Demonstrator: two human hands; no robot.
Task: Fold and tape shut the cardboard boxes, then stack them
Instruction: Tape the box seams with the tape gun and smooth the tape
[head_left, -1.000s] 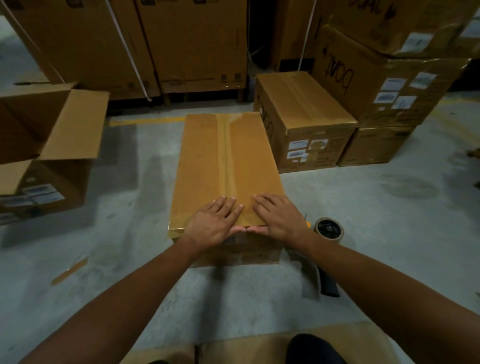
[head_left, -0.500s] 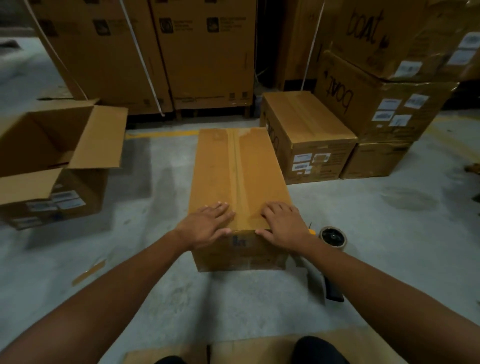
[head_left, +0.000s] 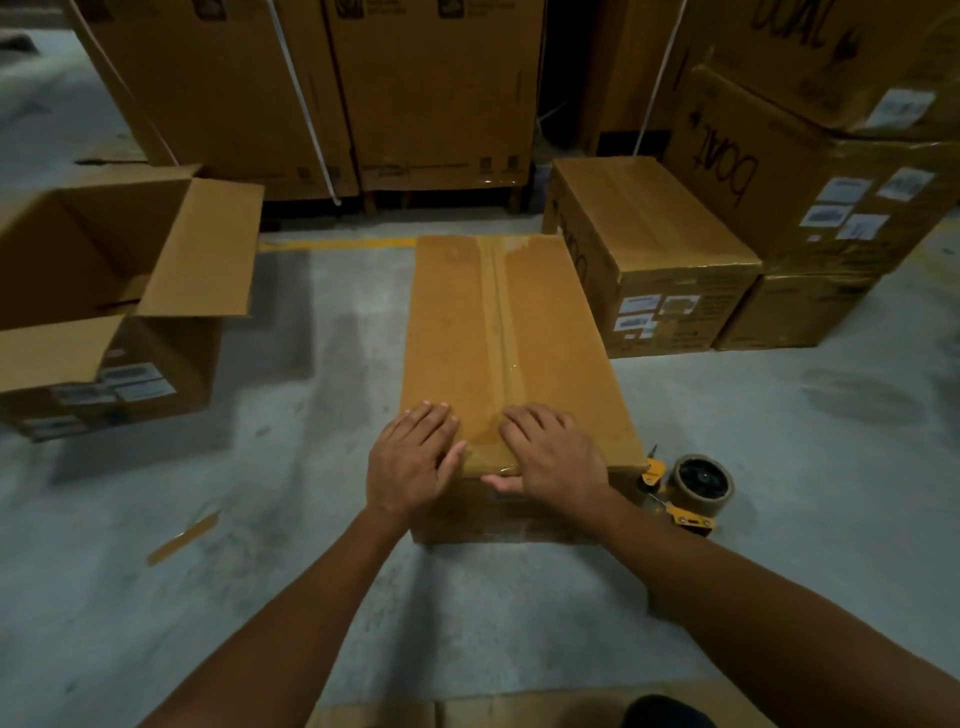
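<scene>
Grey concrete warehouse floor (head_left: 311, 571) is taking up most of the view, cartons ringing it

Largest first, with counts:
- 2 tall brown cardboard cartons (head_left: 431, 93) standing along the back
- 3 brown cartons piled at the right (head_left: 810, 171), top two carrying black handwriting, bottom one smaller
- 1 open brown cardboard box (head_left: 104, 291) sitting at the left, flaps up, not yet folded
- 1 sealed brown box with white labels (head_left: 649, 249) sitting just beside the far right corner of the work piece
- 1 long brown cardboard box (head_left: 498, 338) lying mid-floor in front of the person, flaps closed, clear tape strip (head_left: 501, 322) running the full centre seam
- 1 yellow tape dispenser with a brown roll (head_left: 691, 488) lying on the floor, touching or just beside the box's near right corner
- 1 loose brown tape scrap (head_left: 182, 538) lying on the floor to the left

Hands:
- left hand (head_left: 410, 462) is lying flat on the near left of the lid, fingers nearly straight, gripping nothing
- right hand (head_left: 556, 457) is pressing fingers down beside the seam, thumb going over the near edge onto the front face, gripping nothing

Change over the last second: hands are sitting further apart now, the left drifting to the corner, the right thumb dropping lower over the edge. Box is staying put beside its neighbour

Reading it as the tape tail getting rubbed down, so sealing is looking nearly done on this one; stacking is coming next, and the open box is still waiting
</scene>
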